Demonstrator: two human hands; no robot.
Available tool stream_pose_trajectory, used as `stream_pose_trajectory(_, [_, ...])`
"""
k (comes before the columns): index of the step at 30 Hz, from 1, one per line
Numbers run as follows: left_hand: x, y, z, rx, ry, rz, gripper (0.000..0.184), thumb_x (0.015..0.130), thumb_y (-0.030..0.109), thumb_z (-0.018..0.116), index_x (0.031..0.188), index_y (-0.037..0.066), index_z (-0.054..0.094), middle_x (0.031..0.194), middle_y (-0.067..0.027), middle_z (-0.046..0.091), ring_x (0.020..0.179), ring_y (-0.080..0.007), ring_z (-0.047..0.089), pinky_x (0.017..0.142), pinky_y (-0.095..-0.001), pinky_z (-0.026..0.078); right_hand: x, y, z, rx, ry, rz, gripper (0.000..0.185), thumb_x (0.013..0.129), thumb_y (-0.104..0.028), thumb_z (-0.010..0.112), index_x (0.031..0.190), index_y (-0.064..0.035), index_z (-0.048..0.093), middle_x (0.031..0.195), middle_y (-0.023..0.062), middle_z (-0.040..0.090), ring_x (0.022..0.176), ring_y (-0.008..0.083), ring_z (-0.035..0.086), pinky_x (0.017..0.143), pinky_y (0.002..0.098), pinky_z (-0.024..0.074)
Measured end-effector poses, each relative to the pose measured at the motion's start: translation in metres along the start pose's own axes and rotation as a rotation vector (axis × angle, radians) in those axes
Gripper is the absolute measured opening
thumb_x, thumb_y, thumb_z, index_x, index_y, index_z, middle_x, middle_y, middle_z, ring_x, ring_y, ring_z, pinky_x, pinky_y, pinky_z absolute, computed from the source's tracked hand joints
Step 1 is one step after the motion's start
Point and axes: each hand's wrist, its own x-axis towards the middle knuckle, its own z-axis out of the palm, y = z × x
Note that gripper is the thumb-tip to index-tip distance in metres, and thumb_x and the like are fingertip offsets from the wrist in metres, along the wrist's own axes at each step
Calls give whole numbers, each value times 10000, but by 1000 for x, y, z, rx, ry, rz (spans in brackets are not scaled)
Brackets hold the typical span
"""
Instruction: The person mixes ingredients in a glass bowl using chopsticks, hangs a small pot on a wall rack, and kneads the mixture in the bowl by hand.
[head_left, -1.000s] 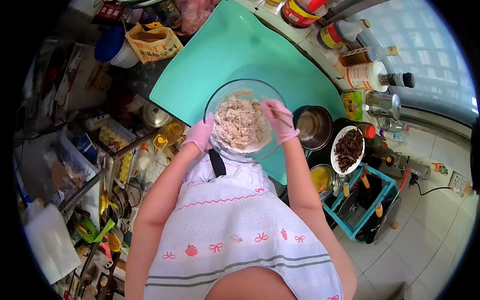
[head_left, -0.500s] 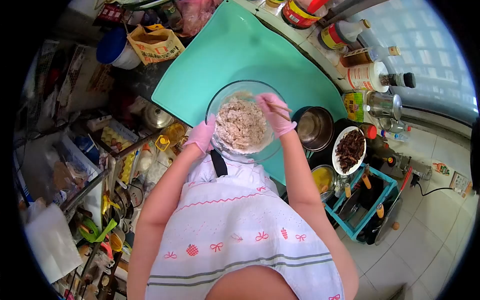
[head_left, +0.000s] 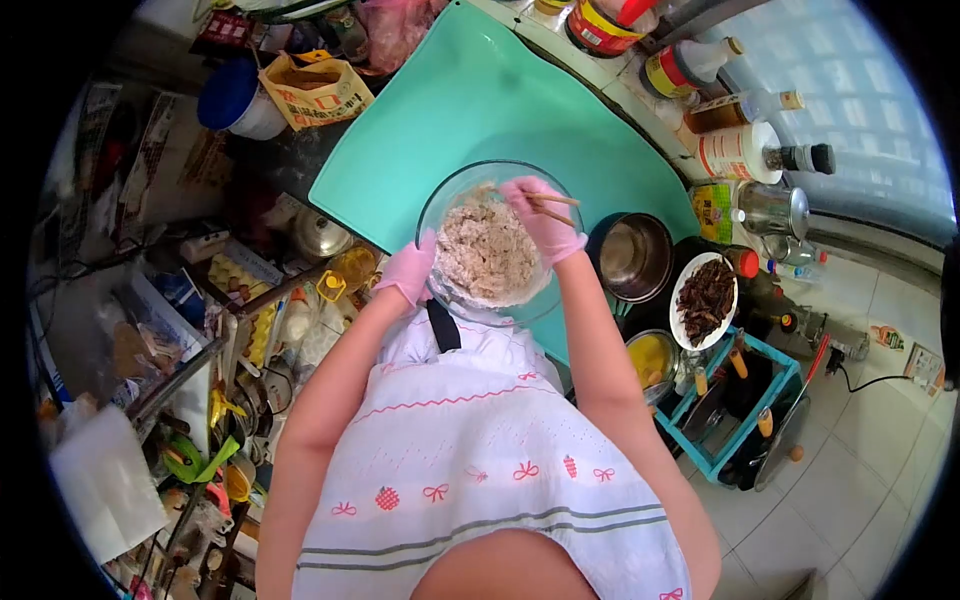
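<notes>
- Bowl (head_left: 462, 188): clear, smooth and glossy, glass-like.
- Mixture (head_left: 487, 250) inside it: rough and lumpy, mostly matt.
- Chopsticks (head_left: 558, 199): wood-look, matt.
- Gloves (head_left: 408, 268): thin, pliable, plastic-like, lightly creased.
- Mat (head_left: 430, 120): smooth, rubbery-looking, with a soft sheen.
- Apron (head_left: 460, 430): matt cloth, softly folded.
- Pot (head_left: 630, 255): shiny metal inside.
- Lid (head_left: 322, 236): polished metal.
- Plate (head_left: 677, 318): smooth, glossy, ceramic-like.
- Crate (head_left: 686, 447): hard plastic.
- Bag (head_left: 318, 100): matt, creased, paper-like.
- Floor tiles (head_left: 840, 480): smooth, faintly glossy.
</notes>
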Motion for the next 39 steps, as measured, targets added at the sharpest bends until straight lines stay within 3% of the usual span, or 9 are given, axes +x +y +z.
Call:
stream_pose_trajectory(2, [3, 2, 0, 9, -3, 23, 746, 928, 586, 308, 940, -112, 572, 691, -236, 623, 480, -296, 630, 544, -389, 520, 2, 9, 1, 12, -32, 61, 123, 897, -159, 621, 956, -50, 624, 840, 111, 650, 740, 223, 624, 668, 319, 502])
stream_pose_trajectory(10, [4, -1, 1, -30, -18, 15, 733, 929, 592, 291, 999, -78, 580, 685, -211, 626, 484, -282, 630, 537, -388, 517, 5, -9, 4, -345, -83, 27, 136, 913, -192, 609, 917, -58, 633, 834, 112, 667, 726, 214, 635, 635, 322, 493])
stream_pose_trajectory(14, [3, 1, 0, 4, -20, 13, 742, 925, 602, 281, 1020, -69, 585, 684, -199, 630, 492, -280, 633, 545, -381, 520, 9, -43, -8, -32, 37, 44, 234, 924, -275, 589, 938, -48, 644, 861, 151, 647, 755, 300, 625, 661, 352, 495])
stream_pose_trajectory(18, [5, 3, -1, 13, -37, 1, 744, 925, 599, 274, 1030, -69, 585, 692, -201, 634, 491, -279, 633, 560, -381, 527, 5, -13, 6, -245, -77, 71, 172, 915, -203, 614, 945, -41, 662, 844, 106, 673, 763, 196, 640, 663, 305, 494])
stream_pose_trajectory(23, [-3, 6, -1, -22, -17, 26, 753, 929, 590, 265, 1002, -87, 588, 694, -225, 635, 488, -287, 634, 578, -385, 535, 9, -13, 1, 43, 15, 110, 228, 911, -262, 615, 936, -41, 663, 888, 138, 663, 792, 279, 641, 692, 319, 506])
stream_pose_trajectory(26, [7, -2, 2, 70, 62, 101, 756, 930, 589, 262, 977, -90, 592, 694, -233, 633, 486, -291, 635, 583, -384, 536, 4, -4, 9, -196, -29, 91, 199, 914, -234, 613, 929, -44, 668, 865, 118, 668, 768, 244, 643, 689, 309, 509])
stream_pose_trajectory(31, [3, -2, 1, -12, 16, 29, 688, 928, 582, 336, 877, -40, 627, 622, -155, 617, 467, -242, 613, 504, -354, 497, 6, -16, 8, -36, 82, 88, 216, 900, -263, 631, 927, -53, 673, 883, 113, 675, 758, 248, 648, 679, 319, 514])
stream_pose_trajectory(34, [2, 5, 0, 0, 29, 22, 683, 931, 578, 338, 879, -39, 626, 609, -145, 613, 457, -235, 609, 497, -353, 496, 5, -24, 8, -331, 25, 65, 196, 908, -244, 620, 925, -56, 671, 862, 105, 676, 737, 239, 641, 679, 314, 512])
stream_pose_trajectory(39, [2, 0, 1, -43, 18, 11, 673, 931, 578, 339, 857, -31, 616, 601, -137, 605, 448, -232, 600, 483, -356, 489, 3, -6, 18, -55, 101, 6, 146, 889, -197, 638, 936, -61, 664, 844, 106, 667, 719, 225, 640, 652, 314, 506])
